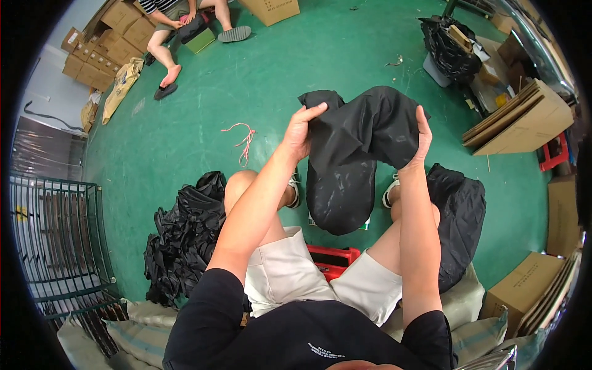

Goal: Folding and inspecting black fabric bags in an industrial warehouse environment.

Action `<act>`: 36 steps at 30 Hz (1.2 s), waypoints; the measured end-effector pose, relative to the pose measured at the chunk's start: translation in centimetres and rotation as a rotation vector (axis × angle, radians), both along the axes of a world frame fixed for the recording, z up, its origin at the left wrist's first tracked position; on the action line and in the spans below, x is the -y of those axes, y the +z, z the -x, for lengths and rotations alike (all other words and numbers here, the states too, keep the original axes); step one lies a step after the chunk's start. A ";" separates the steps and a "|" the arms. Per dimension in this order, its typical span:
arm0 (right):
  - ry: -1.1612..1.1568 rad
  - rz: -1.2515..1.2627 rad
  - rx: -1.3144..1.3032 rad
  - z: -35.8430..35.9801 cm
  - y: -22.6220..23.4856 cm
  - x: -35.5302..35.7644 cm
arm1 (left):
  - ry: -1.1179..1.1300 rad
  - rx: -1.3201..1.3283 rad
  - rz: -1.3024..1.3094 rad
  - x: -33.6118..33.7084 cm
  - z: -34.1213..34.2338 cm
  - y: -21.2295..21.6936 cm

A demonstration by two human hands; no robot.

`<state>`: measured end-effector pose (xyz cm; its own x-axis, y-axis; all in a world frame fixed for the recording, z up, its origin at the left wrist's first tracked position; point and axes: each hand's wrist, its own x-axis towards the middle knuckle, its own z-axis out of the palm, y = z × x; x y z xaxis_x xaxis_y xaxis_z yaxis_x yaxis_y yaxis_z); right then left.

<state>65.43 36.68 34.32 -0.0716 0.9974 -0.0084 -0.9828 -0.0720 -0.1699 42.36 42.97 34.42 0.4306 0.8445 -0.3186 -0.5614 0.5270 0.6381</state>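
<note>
Both hands hold a piece of thin black fabric (354, 132) out in front of my knees, bunched and folded over in the middle. My left hand (300, 131) grips its left edge, thumb lying on top. At the right edge, my right hand (420, 140) has hold of it, with the fingers partly hidden behind the cloth. Below hangs or rests a long, rounded black shape (341, 197) with pale smudges; where it joins the fabric I cannot tell. Something white and green shows under its lower end.
A crumpled black fabric heap (188, 234) lies by my left leg, and a black fabric pile (455, 216) by my right. Between my thighs is a red plastic stool (333, 260). Pink string (245, 142) lies on the green floor. Another person (179, 28) sits far left; flattened cardboard (518, 120) stands right.
</note>
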 end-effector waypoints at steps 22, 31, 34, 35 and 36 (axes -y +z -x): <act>-0.087 0.558 0.427 -1.6 -2.0 -2.3 | 0.441 -0.173 0.027 -4.5 -1.8 -5.9; -0.177 0.549 0.355 -2.9 -5.9 -7.8 | 0.243 0.015 0.195 -8.0 -3.8 -5.5; -0.374 0.500 0.422 -1.7 -5.0 -9.0 | 0.243 0.079 0.084 -9.5 -4.0 -5.6; -0.493 0.453 0.475 -1.5 -4.7 -9.3 | 0.285 0.101 -0.050 -9.9 -4.1 -5.5; -0.525 0.398 0.488 -1.3 -4.1 -8.7 | 0.285 0.099 -0.047 -9.8 -4.1 -5.2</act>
